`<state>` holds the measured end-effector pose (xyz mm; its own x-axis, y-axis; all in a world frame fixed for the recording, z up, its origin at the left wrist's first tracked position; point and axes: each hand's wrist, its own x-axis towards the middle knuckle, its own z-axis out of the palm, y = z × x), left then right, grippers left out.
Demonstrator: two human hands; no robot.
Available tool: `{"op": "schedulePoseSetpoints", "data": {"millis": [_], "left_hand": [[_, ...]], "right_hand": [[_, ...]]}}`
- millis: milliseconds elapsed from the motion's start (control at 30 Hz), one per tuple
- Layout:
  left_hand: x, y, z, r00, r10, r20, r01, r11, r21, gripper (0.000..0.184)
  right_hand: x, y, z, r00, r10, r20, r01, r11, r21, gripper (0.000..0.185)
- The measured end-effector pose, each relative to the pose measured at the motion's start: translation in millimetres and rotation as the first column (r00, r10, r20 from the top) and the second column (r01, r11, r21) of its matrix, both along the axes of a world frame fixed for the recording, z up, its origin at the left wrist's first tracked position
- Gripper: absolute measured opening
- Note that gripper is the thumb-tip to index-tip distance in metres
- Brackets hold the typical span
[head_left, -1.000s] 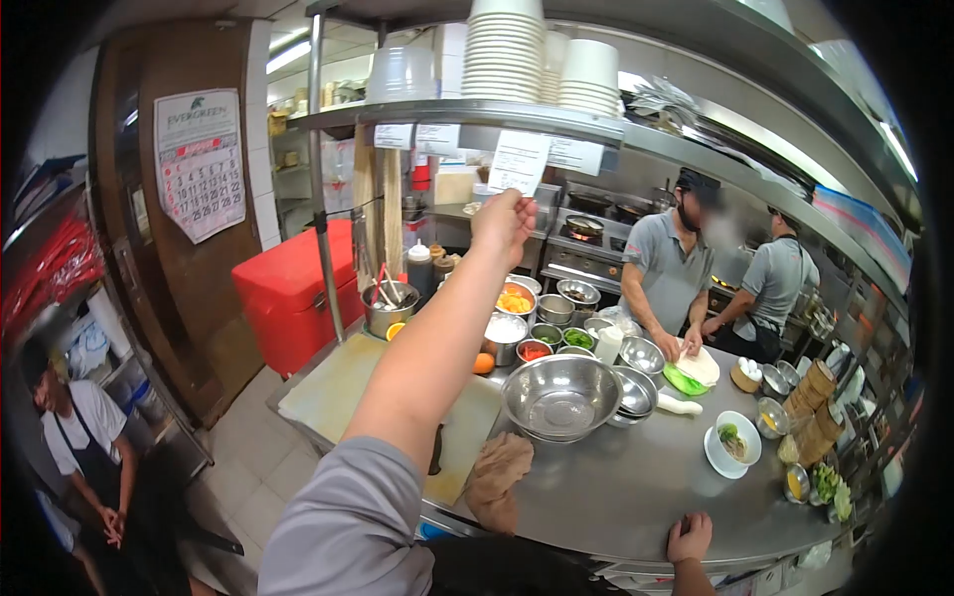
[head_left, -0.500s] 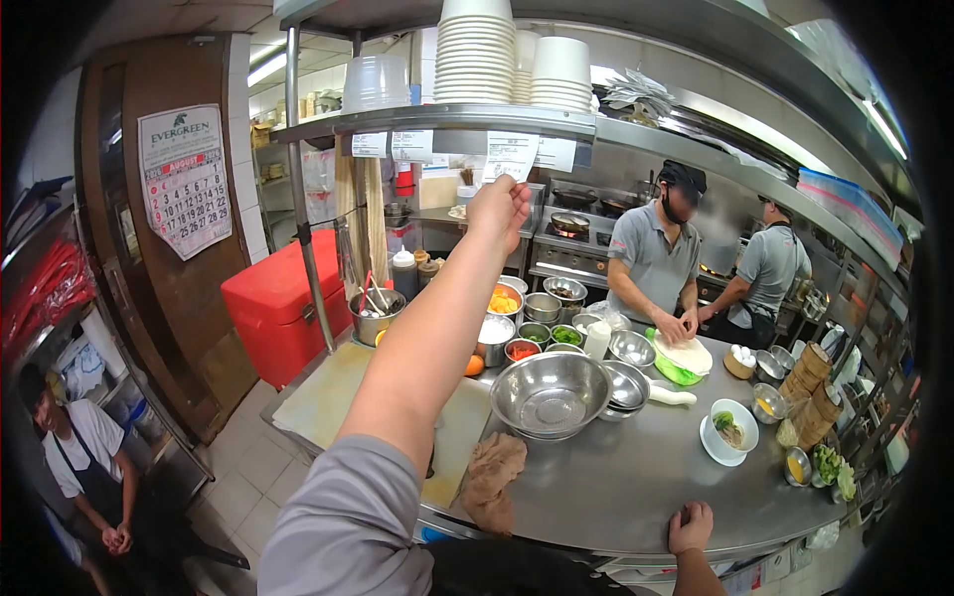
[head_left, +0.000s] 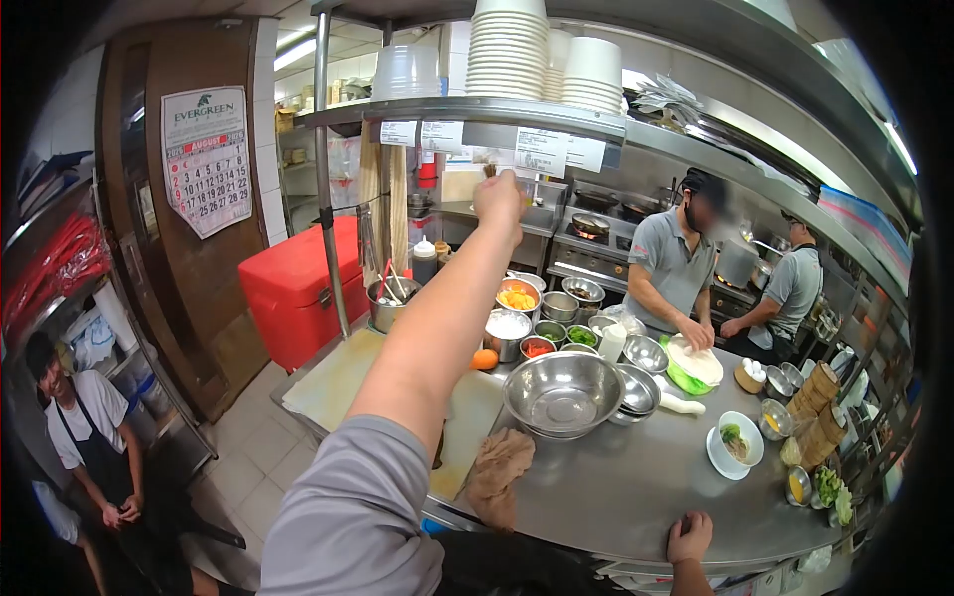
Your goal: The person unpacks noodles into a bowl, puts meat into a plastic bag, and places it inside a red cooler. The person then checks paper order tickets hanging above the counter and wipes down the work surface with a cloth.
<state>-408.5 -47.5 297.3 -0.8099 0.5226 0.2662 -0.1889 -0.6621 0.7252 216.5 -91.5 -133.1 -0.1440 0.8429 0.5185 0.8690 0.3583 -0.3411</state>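
Observation:
My left arm reaches up across the counter. My left hand (head_left: 500, 207) is closed, just below and left of a paper order ticket (head_left: 542, 152) hanging from the shelf rail (head_left: 477, 109). Nothing shows sticking out of its fingers, though their inner side is turned away. More tickets (head_left: 441, 136) hang along the same rail. My right hand (head_left: 690, 539) rests with curled fingers on the near edge of the steel counter (head_left: 606, 497), holding nothing that I can see. Between my arms lie a crumpled brown cloth (head_left: 500, 465) and a large metal bowl (head_left: 562, 392).
Across the counter a co-worker (head_left: 676, 248) handles flat dough (head_left: 694, 364). Another person (head_left: 785, 283) stands by the stove; one more (head_left: 94, 437) is at left. A white bowl of food (head_left: 735, 444), bamboo steamers (head_left: 817, 397), stacked tubs (head_left: 509, 55) and a red cooler (head_left: 293, 288) surround the counter.
My left hand has come away from the ticket, which hangs with the others. The view has shifted slightly left and up. My right hand stays on the counter edge.

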Motion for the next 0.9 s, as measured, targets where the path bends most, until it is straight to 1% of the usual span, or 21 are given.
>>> {"op": "schedulePoseSetpoints", "data": {"millis": [33, 133, 167, 267, 367, 500, 567, 700, 800, 833, 900], "left_hand": [[-15, 9, -4, 0.994, 0.105, -0.036, -0.105, 0.994, -0.005, 0.032], [-57, 21, -4, 0.944, 0.329, -0.026, -0.329, 0.944, -0.026, 0.03], [-71, 14, -2, 0.969, 0.245, -0.013, -0.245, 0.969, 0.007, 0.034], [-77, -27, 21, 0.978, 0.028, 0.204, -0.056, 0.99, 0.129, 0.031], [-100, -36, 28, 0.98, -0.068, 0.188, 0.023, 0.972, 0.234, 0.027], [-110, -45, 31, 0.981, -0.102, 0.163, 0.069, 0.978, 0.195, 0.015], [-108, -46, 17, 0.974, -0.184, 0.133, 0.152, 0.964, 0.22, 0.014], [-68, -47, -2, 0.95, -0.308, 0.052, 0.287, 0.926, 0.247, 0.012], [-35, -43, -8, 0.926, -0.371, 0.067, 0.34, 0.899, 0.276, 0.012], [-27, -39, -8, 0.925, -0.377, 0.056, 0.347, 0.893, 0.286, 0.013], [-13, -37, -7, 0.934, -0.353, 0.052, 0.33, 0.91, 0.251, 0.013]], "right_hand": [[0, 0, 1, 1.0, 0.006, -0.007, -0.006, 1.0, 0.006, 0.033], [-2, -2, 1, 1.0, 0.015, -0.016, -0.015, 1.0, 0.028, 0.033], [-3, -2, 1, 1.0, 0.012, -0.01, -0.011, 0.999, 0.039, 0.032], [-2, -2, 1, 1.0, 0.0, 0.007, -0.001, 0.999, 0.037, 0.032], [-3, -2, 2, 1.0, -0.009, 0.016, 0.009, 0.999, 0.039, 0.032], [-4, -2, 1, 1.0, -0.018, 0.024, 0.017, 0.998, 0.054, 0.031], [-4, -2, 1, 1.0, -0.002, 0.015, 0.001, 0.999, 0.05, 0.031], [-1, -1, -1, 1.0, -0.006, -0.005, 0.007, 1.0, 0.028, 0.031], [-1, -2, 1, 1.0, -0.012, -0.02, 0.012, 1.0, 0.003, 0.032], [0, -2, 1, 1.0, -0.015, -0.015, 0.015, 1.0, 0.005, 0.032], [-2, -1, 0, 1.0, -0.018, -0.011, 0.019, 1.0, 0.012, 0.033]]}}
